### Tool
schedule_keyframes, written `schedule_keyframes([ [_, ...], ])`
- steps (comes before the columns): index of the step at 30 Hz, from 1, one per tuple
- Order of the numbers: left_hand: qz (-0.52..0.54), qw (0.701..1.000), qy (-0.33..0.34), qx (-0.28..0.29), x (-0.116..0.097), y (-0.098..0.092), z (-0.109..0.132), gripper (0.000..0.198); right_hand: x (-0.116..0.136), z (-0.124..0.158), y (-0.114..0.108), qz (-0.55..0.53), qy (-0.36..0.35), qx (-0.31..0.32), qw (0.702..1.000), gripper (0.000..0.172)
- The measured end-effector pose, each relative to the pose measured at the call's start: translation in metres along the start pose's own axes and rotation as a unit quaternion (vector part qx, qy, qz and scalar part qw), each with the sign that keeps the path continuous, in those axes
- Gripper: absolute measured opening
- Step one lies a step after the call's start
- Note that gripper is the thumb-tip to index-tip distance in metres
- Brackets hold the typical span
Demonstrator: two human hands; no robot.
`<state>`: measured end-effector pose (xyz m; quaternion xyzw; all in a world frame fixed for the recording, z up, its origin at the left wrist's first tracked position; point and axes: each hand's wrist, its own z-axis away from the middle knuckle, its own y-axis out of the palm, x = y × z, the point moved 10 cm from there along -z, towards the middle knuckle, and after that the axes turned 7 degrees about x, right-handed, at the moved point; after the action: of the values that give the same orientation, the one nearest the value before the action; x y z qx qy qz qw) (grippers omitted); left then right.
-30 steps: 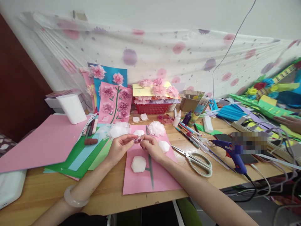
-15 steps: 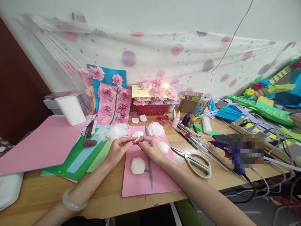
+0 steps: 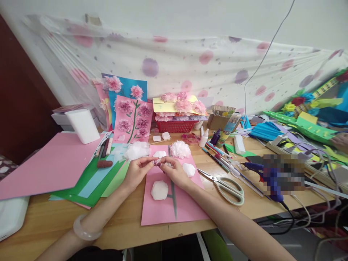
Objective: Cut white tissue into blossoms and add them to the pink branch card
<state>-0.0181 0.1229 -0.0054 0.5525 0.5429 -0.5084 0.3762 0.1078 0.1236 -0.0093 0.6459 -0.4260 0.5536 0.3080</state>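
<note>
Over the upper part of a pink sheet, my left hand and my right hand meet with fingertips pinched together. Between them is a small bit of white tissue paper, mostly hidden by the fingers. Beneath and around the hands, white tissue pads lie on the sheet: one eight-sided pad at lower left, another pad to the right. A fluffed white paper flower sits at the sheet's top right. A dark green stem runs down the sheet.
Scissors lie right of the sheet, near pens and a blue glue gun. Loose white tissue and coloured papers are to the left. Behind stand a red basket and flower pictures. Another person's hand shows at far right.
My hands stay pinched together in nearly the same place, with only slight finger movement. The view has shifted slightly. At far right, the other person's hand shows a little more.
</note>
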Motion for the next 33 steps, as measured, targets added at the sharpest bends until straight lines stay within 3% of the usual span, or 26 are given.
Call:
schedule_keyframes([
  [11, 0.017, 1.0, 0.007, 0.005, -0.008, 0.003, 0.001, 0.022, -0.004, 0.001, -0.004, -0.008, 0.017, -0.013, 1.0, 0.022],
  [33, -0.048, 0.998, 0.03, -0.006, -0.015, -0.001, 0.003, 0.022, -0.001, 0.002, -0.002, -0.012, 0.007, -0.003, 1.0, 0.016],
])
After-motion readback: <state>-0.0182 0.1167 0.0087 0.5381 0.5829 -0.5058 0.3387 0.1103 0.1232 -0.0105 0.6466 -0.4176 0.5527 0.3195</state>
